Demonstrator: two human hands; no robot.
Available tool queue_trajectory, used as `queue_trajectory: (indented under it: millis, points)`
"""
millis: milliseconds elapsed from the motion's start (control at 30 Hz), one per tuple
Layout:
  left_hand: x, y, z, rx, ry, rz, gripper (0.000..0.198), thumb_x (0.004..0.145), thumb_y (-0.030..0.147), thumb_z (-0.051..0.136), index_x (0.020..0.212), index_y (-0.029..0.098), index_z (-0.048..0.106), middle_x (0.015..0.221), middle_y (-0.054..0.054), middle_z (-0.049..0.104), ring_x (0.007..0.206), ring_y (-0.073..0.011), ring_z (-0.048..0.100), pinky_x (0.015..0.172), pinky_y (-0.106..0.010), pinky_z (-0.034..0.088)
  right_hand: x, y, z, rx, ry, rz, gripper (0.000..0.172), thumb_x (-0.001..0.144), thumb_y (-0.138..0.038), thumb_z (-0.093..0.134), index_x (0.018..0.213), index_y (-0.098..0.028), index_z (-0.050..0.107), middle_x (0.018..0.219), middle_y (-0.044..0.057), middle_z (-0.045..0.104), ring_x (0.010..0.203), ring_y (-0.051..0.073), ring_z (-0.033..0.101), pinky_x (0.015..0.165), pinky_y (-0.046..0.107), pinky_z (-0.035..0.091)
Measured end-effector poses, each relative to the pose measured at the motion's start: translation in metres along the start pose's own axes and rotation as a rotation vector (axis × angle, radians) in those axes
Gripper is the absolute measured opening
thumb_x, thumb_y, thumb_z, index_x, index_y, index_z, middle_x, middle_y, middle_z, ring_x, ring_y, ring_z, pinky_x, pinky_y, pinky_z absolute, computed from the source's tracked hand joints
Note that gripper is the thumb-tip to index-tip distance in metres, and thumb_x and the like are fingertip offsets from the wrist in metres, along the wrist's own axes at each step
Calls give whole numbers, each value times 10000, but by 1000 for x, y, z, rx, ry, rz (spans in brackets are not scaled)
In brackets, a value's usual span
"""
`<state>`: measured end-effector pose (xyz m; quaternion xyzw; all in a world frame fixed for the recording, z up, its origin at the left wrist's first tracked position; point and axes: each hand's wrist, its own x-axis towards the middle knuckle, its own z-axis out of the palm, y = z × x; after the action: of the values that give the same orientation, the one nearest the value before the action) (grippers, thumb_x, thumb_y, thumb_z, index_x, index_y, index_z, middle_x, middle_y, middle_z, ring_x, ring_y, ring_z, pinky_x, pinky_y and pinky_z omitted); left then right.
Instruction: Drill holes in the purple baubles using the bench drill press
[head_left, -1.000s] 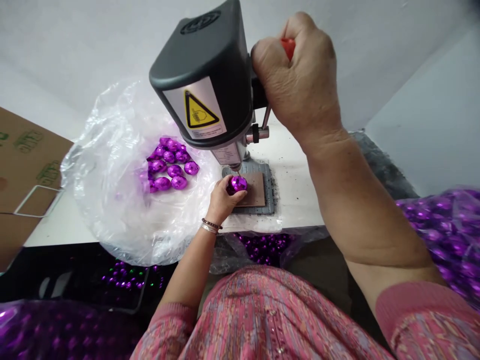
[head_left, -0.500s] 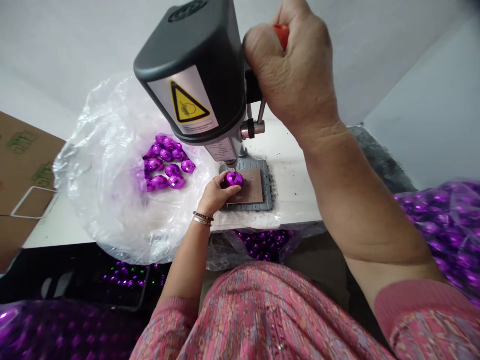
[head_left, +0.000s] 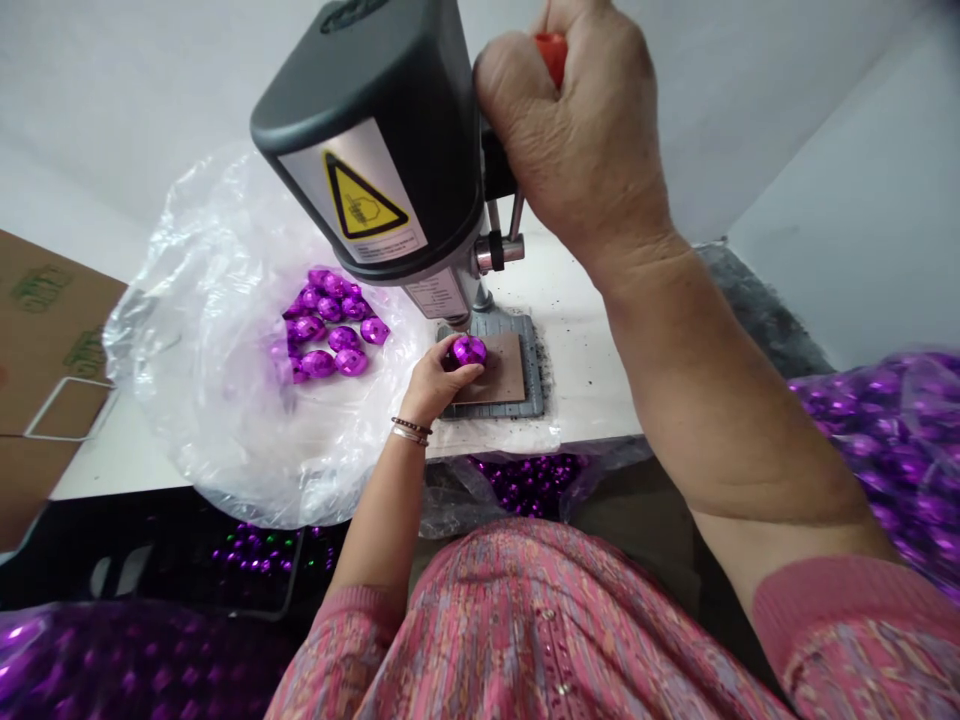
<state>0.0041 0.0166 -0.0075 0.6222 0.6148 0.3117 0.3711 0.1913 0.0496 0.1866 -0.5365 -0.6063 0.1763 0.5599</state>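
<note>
My left hand grips a shiny purple faceted ball and holds it on the brown pad of the grey base plate, right under the drill head. A small bench drill with a black housing and a yellow warning label stands over it. My right hand is closed round the drill's red-tipped lever, up at the top. The drill bit is hidden by the housing.
An open clear plastic bag with several purple balls lies left of the drill on the white table. More bags of purple balls sit at the right, under the table and bottom left. A cardboard box stands far left.
My view has shifted slightly, so the drill and both hands sit a little more to the left and higher. My left hand keeps the ball on the pad; my right hand stays on the lever.
</note>
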Motion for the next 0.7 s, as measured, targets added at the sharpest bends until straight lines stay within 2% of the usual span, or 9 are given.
queue_trajectory:
  millis: [200,333,433,567,700]
  points:
    - [2,-11,-6,-92,-6,-18,539,673,403,786,1153,178,690,1005,-19,717,953,-189,628,906,-291,472,1,-2,-2,0,-9,14,407,927,-275,496,651,-170,215,620,-80,221,610,13,183,663,161,224]
    - [0,-6,-6,-85,-35,-23,547,675,390,788,1171,184,687,996,-17,722,959,-196,636,908,-301,482,0,-3,-1,-2,-4,14,403,924,-251,499,649,-174,215,629,-80,231,610,16,182,665,171,220]
    - [-3,2,-1,-10,-4,-29,583,660,332,805,1206,178,670,1055,-36,725,998,-218,647,942,-335,492,0,-2,0,7,10,9,417,920,-238,506,645,-174,199,635,-74,216,611,16,169,659,176,213]
    - [-7,6,12,137,94,93,634,610,191,825,1215,147,639,1221,-101,673,1143,-252,612,1045,-383,463,1,2,2,7,27,-5,420,921,-229,521,650,-182,204,632,-71,205,618,21,177,643,196,209]
    - [-6,0,22,194,121,191,644,614,140,808,1225,166,609,1239,-109,657,1211,-268,585,1085,-436,449,1,2,2,-3,48,-5,405,914,-197,531,655,-189,220,631,-74,220,626,29,193,644,213,217]
